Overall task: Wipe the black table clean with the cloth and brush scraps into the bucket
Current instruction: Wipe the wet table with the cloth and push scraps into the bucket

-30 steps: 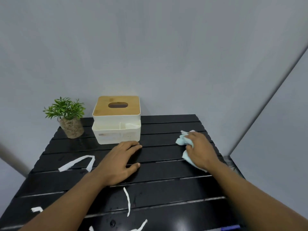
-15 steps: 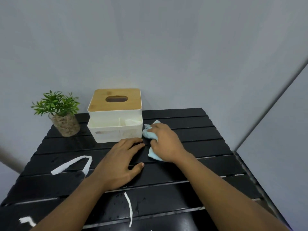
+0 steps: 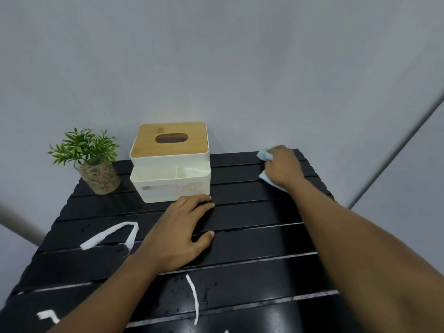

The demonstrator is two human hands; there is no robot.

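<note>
My right hand point(image 3: 283, 168) presses a light blue cloth point(image 3: 265, 156) flat on the far right corner of the black slatted table point(image 3: 252, 217). Only the cloth's edges show around the hand. My left hand point(image 3: 179, 233) lies flat on the middle of the table, fingers together, holding nothing. White paper scraps lie on the table: a bent strip point(image 3: 109, 235) left of my left hand, a thin strip point(image 3: 194, 298) near the front, and a small piece point(image 3: 48, 315) at the front left. No bucket is in view.
A white tissue box with a wooden lid point(image 3: 171, 162) stands at the back middle. A small potted plant point(image 3: 92, 162) stands at the back left. Grey walls close the back and right sides. Water droplets spot the front slats.
My right hand slid the cloth left to the tissue box, then swept it back right and farther, to the table's far right corner. My left hand stayed in place.
</note>
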